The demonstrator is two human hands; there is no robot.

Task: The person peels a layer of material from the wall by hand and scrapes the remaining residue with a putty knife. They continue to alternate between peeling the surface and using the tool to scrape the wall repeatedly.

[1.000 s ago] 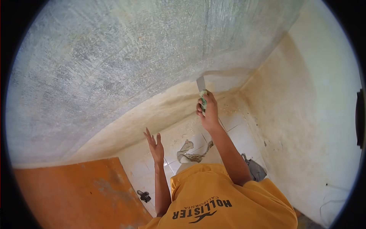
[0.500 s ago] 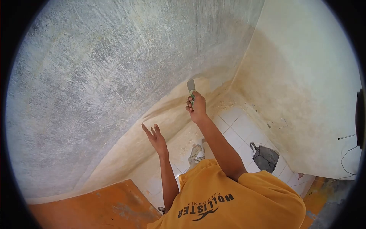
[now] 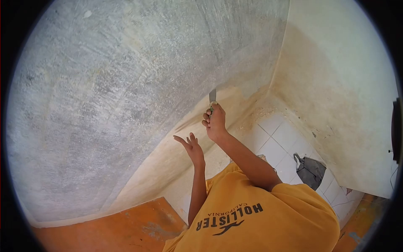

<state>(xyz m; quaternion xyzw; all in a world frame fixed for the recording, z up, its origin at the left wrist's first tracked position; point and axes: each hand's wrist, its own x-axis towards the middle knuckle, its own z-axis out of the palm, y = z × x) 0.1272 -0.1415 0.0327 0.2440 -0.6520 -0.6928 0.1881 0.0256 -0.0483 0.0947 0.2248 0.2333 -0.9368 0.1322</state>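
Note:
My right hand is wrapped round the patterned green handle of a scraper. Its flat grey blade points up, the tip right at the edge between the rough grey surface of the wall and the smooth cream strip below. Lower and to the left, my left hand is raised with fingers spread in front of the cream strip, holding nothing.
A dark grey bag lies on the white floor tiles to the right. Crumbs of debris line the corner by the cream side wall. An orange painted surface lies at lower left, and a dark object stands at the right edge.
The view has shifted, so the bag and corner sit further right. The scraper blade has turned more edge-on, and my left hand has come closer to my right hand.

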